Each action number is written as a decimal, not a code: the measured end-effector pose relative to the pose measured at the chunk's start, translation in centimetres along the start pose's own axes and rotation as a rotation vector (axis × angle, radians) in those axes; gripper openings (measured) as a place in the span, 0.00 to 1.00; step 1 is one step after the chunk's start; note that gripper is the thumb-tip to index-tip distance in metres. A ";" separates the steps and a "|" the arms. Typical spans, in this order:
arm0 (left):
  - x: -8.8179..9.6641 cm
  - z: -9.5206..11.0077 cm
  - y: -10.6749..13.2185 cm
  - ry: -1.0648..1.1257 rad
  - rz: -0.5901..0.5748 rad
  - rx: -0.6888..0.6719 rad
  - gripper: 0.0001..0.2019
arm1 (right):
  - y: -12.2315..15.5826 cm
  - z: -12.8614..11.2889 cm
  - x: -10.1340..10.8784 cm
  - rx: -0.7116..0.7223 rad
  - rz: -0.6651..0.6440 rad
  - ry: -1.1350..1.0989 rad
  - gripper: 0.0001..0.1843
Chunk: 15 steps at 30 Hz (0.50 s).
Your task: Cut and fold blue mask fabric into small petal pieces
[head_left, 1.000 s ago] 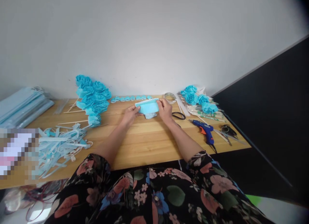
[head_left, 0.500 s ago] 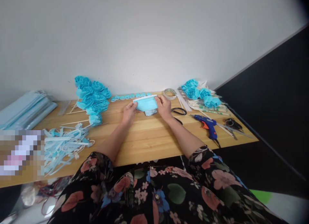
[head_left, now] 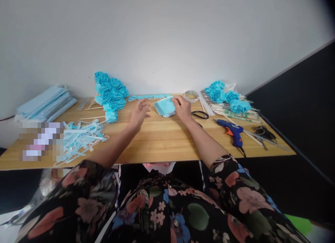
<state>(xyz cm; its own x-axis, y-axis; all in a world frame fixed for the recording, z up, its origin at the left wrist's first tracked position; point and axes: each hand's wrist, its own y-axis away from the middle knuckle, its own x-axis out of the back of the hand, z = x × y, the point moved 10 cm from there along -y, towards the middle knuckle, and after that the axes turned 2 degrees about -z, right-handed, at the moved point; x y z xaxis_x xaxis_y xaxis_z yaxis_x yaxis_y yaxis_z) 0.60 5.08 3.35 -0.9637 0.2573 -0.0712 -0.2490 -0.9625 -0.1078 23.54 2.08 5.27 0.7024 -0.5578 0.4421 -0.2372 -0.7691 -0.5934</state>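
A folded light-blue face mask piece [head_left: 164,107] lies low over the wooden table [head_left: 157,142], pinched at its right edge by my right hand [head_left: 182,108]. My left hand [head_left: 139,112] hovers just left of it with fingers spread, holding nothing. A row of small blue rolled pieces [head_left: 149,96] runs along the wall behind the mask.
Blue fabric roses on sticks [head_left: 110,92] lie at the back left, more roses [head_left: 226,96] at the back right. Scissors [head_left: 199,114], a tape roll [head_left: 191,95], a blue glue gun [head_left: 233,130], mask strips [head_left: 81,136] and stacked masks [head_left: 44,103] surround the work spot.
My left hand has let go of the mask and opened. The mask now hangs from my right hand alone, folded smaller. The view has shifted.
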 end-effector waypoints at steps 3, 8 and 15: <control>-1.9 1.6 7.5 0.014 -0.243 0.018 0.13 | 0.1 -0.4 -0.4 0.016 -0.032 -0.005 0.18; -8.9 -5.5 22.1 -0.129 -1.098 0.314 0.15 | 0.0 -0.7 -0.8 0.035 -0.057 0.061 0.19; -5.9 -19.8 21.2 -0.648 -0.859 0.224 0.15 | 0.2 -0.8 -1.6 0.095 -0.135 0.131 0.18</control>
<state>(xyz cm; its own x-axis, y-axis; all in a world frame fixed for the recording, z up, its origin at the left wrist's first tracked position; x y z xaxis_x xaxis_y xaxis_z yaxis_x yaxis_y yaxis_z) 2.92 -15.19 -18.11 -0.3120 0.8183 0.4828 -0.8097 -0.4948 0.3155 21.79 2.61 5.01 0.6288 -0.4919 0.6022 -0.0783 -0.8106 -0.5804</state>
